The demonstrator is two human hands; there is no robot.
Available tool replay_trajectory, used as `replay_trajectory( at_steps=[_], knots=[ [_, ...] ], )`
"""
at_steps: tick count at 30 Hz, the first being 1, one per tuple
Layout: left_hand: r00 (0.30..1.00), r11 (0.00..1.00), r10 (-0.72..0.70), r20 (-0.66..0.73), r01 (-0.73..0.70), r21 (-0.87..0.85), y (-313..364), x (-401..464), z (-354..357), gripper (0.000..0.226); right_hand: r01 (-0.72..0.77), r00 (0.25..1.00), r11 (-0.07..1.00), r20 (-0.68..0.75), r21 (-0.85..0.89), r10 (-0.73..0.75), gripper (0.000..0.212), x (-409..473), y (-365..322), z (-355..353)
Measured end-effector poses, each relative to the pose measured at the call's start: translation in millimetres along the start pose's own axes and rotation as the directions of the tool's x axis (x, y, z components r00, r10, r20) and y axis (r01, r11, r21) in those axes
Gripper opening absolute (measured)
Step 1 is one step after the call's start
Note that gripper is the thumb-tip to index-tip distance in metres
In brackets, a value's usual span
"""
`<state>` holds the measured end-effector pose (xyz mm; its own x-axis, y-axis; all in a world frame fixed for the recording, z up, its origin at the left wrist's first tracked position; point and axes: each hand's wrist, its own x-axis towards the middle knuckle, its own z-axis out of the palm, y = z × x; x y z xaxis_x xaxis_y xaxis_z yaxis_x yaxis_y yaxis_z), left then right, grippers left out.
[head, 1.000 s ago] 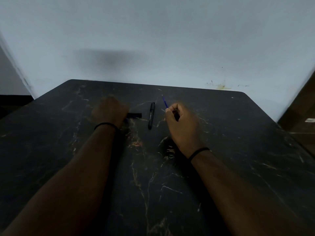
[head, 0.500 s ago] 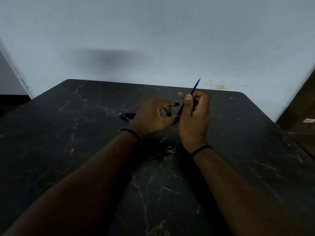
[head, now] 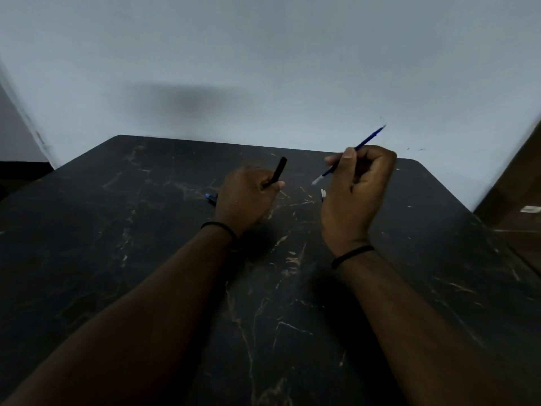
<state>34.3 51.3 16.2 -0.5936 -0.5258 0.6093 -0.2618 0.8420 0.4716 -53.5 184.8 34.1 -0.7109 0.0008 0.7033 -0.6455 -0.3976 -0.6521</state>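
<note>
**Item 1: refill** (head: 369, 138). A thin blue ink tube, held in the air over the far right part of the table (head: 146, 259). It slants, with its pale tip low and to the left and its other end high and to the right.
**Held by:** right hand (head: 354, 194). The thumb and forefinger pinch the tube near its middle and the other fingers are curled into the palm.

**Item 2: barrel** (head: 278, 171). A black pen body, left of the refill and well apart from it. It is tilted, with its top end pointing far and right.
**Held by:** left hand (head: 248, 197). The fingers are curled round the lower part of the barrel and the top end sticks out past the thumb.

**Step, as judged:** bringing the refill and barrel together.
- Turn both onto one line before they meet.
- Move the pinch closer to the leading end so the thin tube does not bow.
- Rest the wrists on the table for steadiness.
- Slide the refill in straight, without force.
- Which end of the barrel is open cannot be told, so check that first.

**Nearby:**
- A small blue and black pen part (head: 211, 197) lies on the table just left of the left hand.
- A tiny white piece (head: 323, 192) shows at the left edge of the right hand. Whether it lies on the table cannot be told.
- Each wrist wears a dark band.
- A pale wall (head: 263, 68) stands behind the far edge of the table.
</note>
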Motion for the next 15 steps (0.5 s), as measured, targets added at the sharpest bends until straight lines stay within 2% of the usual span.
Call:
replay_trajectory(
  at_steps=[4,6,9,11,13,15],
  knots=[
    [1.0,1.0,-0.024,0.004,0.024,-0.017,-0.3,-1.2,-2.2,0.024,-0.074,0.986,0.981,0.132,-0.179,0.098,0.024,2.3,14.9,-12.6],
    [1.0,1.0,-0.013,-0.007,0.013,-0.009,0.5,-1.5,-3.1,0.026,-0.06,0.985,0.975,0.146,-0.214,0.092,0.017,5.6,21.7,-16.3],
    [1.0,1.0,-0.014,-0.023,0.014,-0.025,0.0,-1.6,-2.9,0.026,-0.083,0.987,0.962,0.112,-0.258,0.115,0.023,10.8,26.3,-16.6],
    [1.0,0.999,-0.021,-0.021,0.02,-0.041,-0.3,-1.8,-2.5,0.025,-0.081,0.981,0.944,0.14,-0.32,0.132,0.02,11.4,30.6,-18.7],
    [1.0,0.999,-0.021,-0.023,0.02,-0.046,-0.2,-2.2,-2.7,0.025,-0.031,0.973,0.921,0.201,-0.387,0.117,0.012,11.1,35.0,-23.0],
    [0.999,0.998,-0.022,-0.028,0.021,-0.053,0.8,-2.5,-3.7,0.025,0.091,0.966,0.875,0.256,-0.475,0.039,0.019,12.5,35.9,-26.3]
  ],
)
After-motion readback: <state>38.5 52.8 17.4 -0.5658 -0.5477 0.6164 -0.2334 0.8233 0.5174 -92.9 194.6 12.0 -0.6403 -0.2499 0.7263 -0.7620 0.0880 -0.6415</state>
